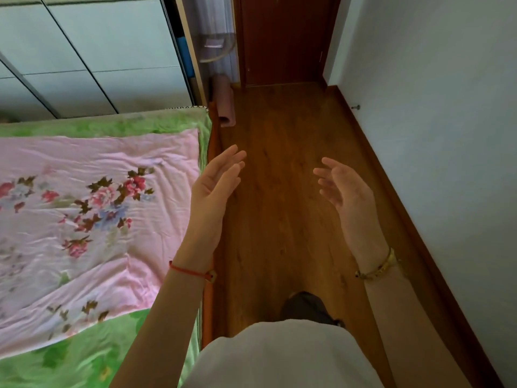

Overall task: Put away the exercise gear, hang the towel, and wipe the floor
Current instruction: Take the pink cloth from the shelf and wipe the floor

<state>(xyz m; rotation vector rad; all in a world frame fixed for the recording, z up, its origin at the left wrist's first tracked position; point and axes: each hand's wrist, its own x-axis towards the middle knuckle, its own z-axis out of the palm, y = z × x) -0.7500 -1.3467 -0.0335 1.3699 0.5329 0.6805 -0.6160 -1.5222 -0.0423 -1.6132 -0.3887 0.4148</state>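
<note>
Running ahead, wooden floor [293,163], bed [98,191] left, white wall [447,107] right

Both empty hands, left hand [216,186] and right hand [342,189], above wooden floor [285,130].

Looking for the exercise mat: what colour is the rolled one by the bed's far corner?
Dusty pink rolled foam mat, seen in the head view.

Place: bedroom in a home.
Bed [156,121]: green sheet, pink floral quilt [92,208] spread on top.
Wardrobe [92,51]: pale sliding panels behind the bed.
Floor [282,197]: brown wood planks, narrow aisle beside the bed.
Door [282,37]: dark wood, closed, at the aisle's far end.
Wall [447,107]: plain white.
</note>
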